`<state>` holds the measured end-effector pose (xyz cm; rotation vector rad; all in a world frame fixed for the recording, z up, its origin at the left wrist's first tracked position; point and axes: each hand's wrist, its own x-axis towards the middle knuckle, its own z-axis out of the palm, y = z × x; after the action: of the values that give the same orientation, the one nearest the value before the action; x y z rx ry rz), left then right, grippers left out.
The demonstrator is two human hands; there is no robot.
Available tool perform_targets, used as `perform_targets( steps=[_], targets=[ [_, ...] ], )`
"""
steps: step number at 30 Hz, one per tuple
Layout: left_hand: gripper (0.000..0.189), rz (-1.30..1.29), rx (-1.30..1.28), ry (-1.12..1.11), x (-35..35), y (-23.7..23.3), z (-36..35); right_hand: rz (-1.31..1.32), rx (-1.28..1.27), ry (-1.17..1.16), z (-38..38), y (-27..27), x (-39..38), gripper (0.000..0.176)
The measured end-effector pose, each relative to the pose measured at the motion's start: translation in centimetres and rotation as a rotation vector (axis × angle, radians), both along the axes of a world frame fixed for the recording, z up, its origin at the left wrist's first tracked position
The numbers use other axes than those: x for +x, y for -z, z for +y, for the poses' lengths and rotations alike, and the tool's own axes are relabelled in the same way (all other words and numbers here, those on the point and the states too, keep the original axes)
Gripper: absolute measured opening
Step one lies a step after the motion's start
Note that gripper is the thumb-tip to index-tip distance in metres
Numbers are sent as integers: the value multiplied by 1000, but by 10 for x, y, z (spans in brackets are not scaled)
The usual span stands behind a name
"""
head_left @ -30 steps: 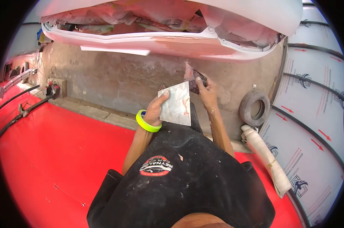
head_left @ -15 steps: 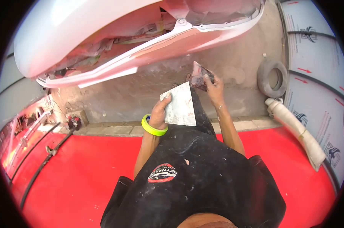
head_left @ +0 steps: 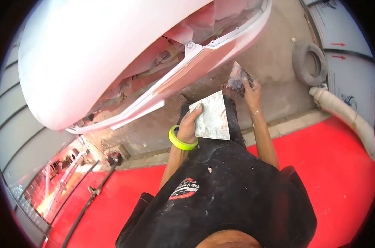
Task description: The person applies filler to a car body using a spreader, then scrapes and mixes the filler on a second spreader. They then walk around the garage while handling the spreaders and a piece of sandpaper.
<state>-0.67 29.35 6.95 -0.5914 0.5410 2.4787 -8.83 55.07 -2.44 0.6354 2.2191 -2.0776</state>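
My left hand [head_left: 188, 127] grips a flat whitish putty board [head_left: 213, 118], thumb on top and fingers hidden beneath. Faint pinkish smears mark the board. Around my left wrist sits a neon yellow tape roll [head_left: 181, 142]. Farther forward, my right hand [head_left: 252, 91] is closed on a stained, flat putty spreader [head_left: 238, 77] with a pointed corner and pinkish residue. Ahead of both hands is a car bumper [head_left: 187, 74], pale pink and white, with a brownish filler patch [head_left: 204, 64] on it. Neither hand touches the bumper.
A white car hood [head_left: 92, 53] fills the upper left. Right of me, a dusty tire [head_left: 309, 63] and a long pale roll [head_left: 346, 118] lie by the printed wall sheeting [head_left: 353, 74]. Red flooring [head_left: 311, 165] is behind me. Dark poles [head_left: 90, 204] lie at left.
The camera view has turned, so the hood and bumper appear steeper and fill more of the left. Both hands appear farther right, still holding the board and spreader.
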Motion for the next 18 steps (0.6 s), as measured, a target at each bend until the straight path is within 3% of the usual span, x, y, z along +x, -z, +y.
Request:
perform_targets(
  steps=[4,10,11,13,17,18],
  targets=[
    [46,23,14,133,-15,1,-34,9,-42,124,-19,-2,15,29],
    [43,66,106,360,-11,18,-129,66,-41,343,-108,-7,75,32],
    [42,72,78,367,-19,-20,-97,123,-105,385,-85,-37,67,32],
    [42,69,10,388,-15,-15,-119,93,-164,460,-117,-29,88,29],
    [41,75,109,503,-11,-6,-141,108,-185,540,-152,-30,116,27],
    [41,71,103,517,-26,-38,-71,126,-221,548,-85,-61,102,26]
  ],
)
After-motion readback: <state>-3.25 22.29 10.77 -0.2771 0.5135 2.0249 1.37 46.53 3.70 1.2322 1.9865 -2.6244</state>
